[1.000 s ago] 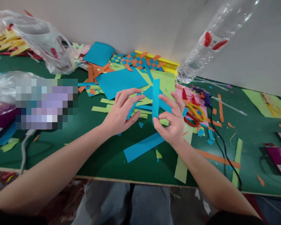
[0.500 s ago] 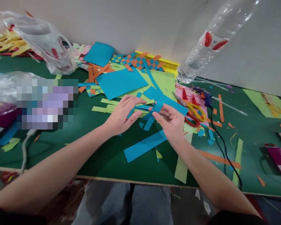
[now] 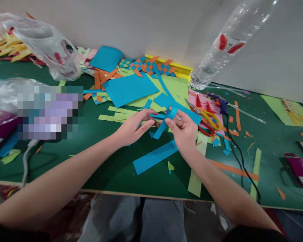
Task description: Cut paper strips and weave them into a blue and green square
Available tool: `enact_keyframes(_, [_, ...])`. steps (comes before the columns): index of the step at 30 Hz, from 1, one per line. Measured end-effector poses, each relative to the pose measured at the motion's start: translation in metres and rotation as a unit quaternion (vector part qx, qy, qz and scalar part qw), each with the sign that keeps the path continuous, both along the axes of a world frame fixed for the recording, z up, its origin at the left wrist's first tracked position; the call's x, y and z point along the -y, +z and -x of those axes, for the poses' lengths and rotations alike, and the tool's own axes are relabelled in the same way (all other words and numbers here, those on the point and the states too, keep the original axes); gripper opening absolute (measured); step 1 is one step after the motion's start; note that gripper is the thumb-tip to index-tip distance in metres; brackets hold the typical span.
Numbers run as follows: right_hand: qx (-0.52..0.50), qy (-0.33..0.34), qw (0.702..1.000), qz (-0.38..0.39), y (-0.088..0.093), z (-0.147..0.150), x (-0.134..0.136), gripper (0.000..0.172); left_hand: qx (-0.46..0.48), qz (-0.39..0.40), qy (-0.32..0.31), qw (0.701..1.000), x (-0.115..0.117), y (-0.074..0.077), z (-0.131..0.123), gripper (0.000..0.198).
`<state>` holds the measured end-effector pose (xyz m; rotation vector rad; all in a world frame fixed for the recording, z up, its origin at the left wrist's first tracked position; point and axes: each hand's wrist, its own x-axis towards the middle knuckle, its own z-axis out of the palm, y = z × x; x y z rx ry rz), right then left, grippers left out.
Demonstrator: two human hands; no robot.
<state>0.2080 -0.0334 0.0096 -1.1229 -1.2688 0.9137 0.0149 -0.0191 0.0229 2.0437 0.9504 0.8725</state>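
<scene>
Between thumb and fingers, my right hand [image 3: 186, 133] pinches a blue paper strip [image 3: 160, 131] that curls into a loop at its top, one end hanging down to the left. My left hand [image 3: 135, 127] is just left of the strip, thumb and fingers apart and its fingertips close to the loop. Whether those fingertips touch the strip I cannot tell. Below both hands a wider blue paper strip [image 3: 154, 157] lies flat on the green table [image 3: 103, 171]. Light green strips [image 3: 113, 116] lie behind my left hand.
Scissors [image 3: 209, 121] with yellow and red handles and a glue gun [image 3: 221, 105] with a black cord lie to the right. A clear plastic bottle [image 3: 217, 60] stands behind them. Blue sheets [image 3: 131, 88] and woven paper pieces [image 3: 151, 66] lie along the wall; a pixelated device [image 3: 50, 112] is left.
My left fingers have shifted slightly down and curled a little more beside the strip. The strip's hanging end has swung slightly left, while my right hand keeps its pinch.
</scene>
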Motion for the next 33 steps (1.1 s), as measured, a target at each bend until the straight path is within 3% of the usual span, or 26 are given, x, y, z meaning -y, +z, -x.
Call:
enact_keyframes(3, [0.015,-0.011,1.0,-0.006,0.001,0.001,0.002,0.043,0.014,0.008,-0.03,0.999,0.001,-0.002,-0.001,0.045])
enact_keyframes(8, [0.036,-0.01,0.999,-0.038,-0.003,0.004,0.005,0.04,0.03,0.041,-0.059,0.997,0.002,-0.007,-0.002,0.078])
enact_keyframes(14, [0.03,-0.009,0.995,-0.093,-0.003,0.003,0.001,0.028,-0.02,0.001,0.062,0.998,-0.004,-0.005,0.003,0.053])
enact_keyframes(17, [0.051,0.012,0.992,-0.111,-0.001,-0.001,-0.005,0.035,-0.058,0.008,0.116,0.992,-0.008,-0.002,0.007,0.026])
enact_keyframes(20, [0.096,0.041,0.985,-0.139,0.001,-0.006,-0.01,0.05,-0.112,-0.075,0.145,0.98,-0.012,-0.005,0.012,0.016])
enact_keyframes(23, [0.171,0.069,0.97,-0.161,0.004,-0.01,-0.011,0.062,-0.163,-0.163,0.13,0.964,-0.014,-0.01,0.013,0.013])
enact_keyframes(26, [0.271,0.076,0.947,-0.157,0.004,-0.01,-0.01,0.059,-0.186,-0.197,0.098,0.958,-0.013,-0.012,0.013,0.015])
enact_keyframes(29, [0.32,0.056,0.933,-0.157,0.002,-0.01,-0.01,0.048,-0.184,-0.193,0.087,0.96,-0.012,-0.011,0.012,0.018])
enact_keyframes(33, [0.316,0.033,0.936,-0.153,0.0,-0.011,-0.012,0.035,-0.163,-0.145,0.113,0.969,-0.013,-0.007,0.012,0.02])
